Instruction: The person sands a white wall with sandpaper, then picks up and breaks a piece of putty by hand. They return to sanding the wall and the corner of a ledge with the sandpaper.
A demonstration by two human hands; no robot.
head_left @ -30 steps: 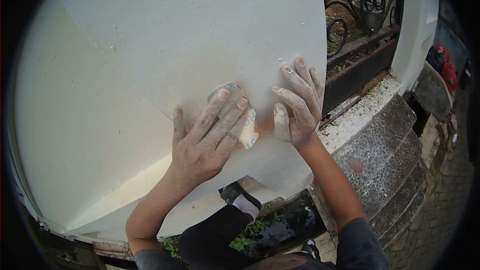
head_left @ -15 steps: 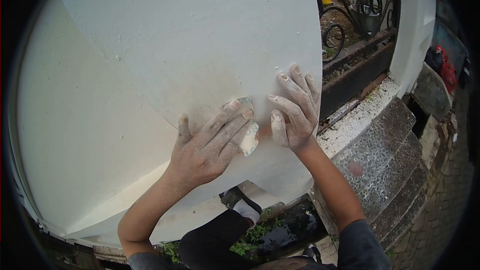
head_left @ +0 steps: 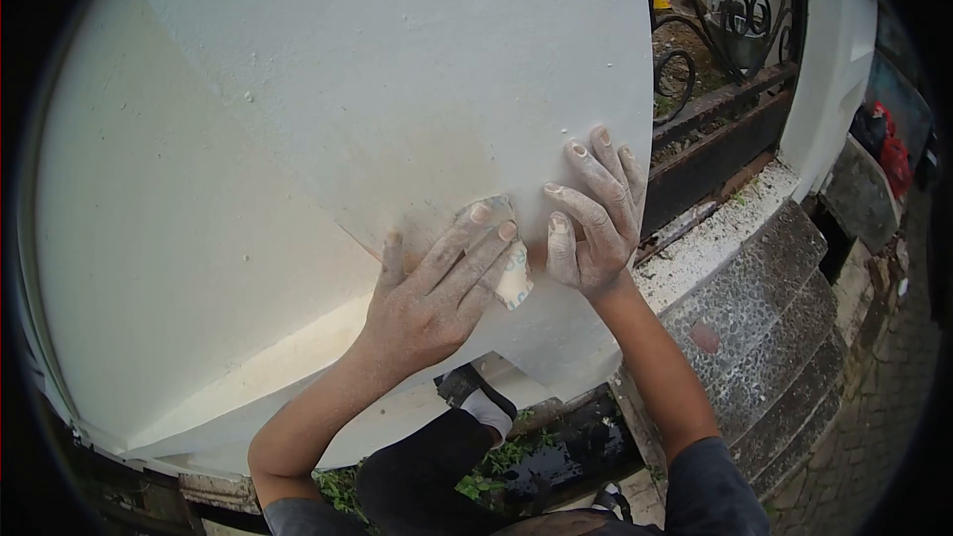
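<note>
My left hand point(head_left: 427, 313) lies on the white wall point(head_left: 397, 60), pressing a torn piece of sandpaper point(head_left: 515, 278) against it with the fingers. The sandpaper's pale back with bluish print shows beside and above the fingertips; its grit side is hidden. To the right, my right hand point(head_left: 601, 223) rests near the wall's right edge, fingers spread and nothing in it. White dust coats both hands. Around the sandpaper the wall has a brownish, smudged patch point(head_left: 417, 164).
A black wrought-iron gate point(head_left: 730, 89) stands right of the wall. Stone-textured steps point(head_left: 745, 328) curve down at the right, with red and dark bags point(head_left: 893, 164) beyond. Below are a ditch with plants point(head_left: 486, 484) and my shoe point(head_left: 460, 386) on a ledge.
My left hand and the sandpaper have slid a little to the right along the wall, closer to my right hand. My right hand stays in place; the view has shifted slightly.
</note>
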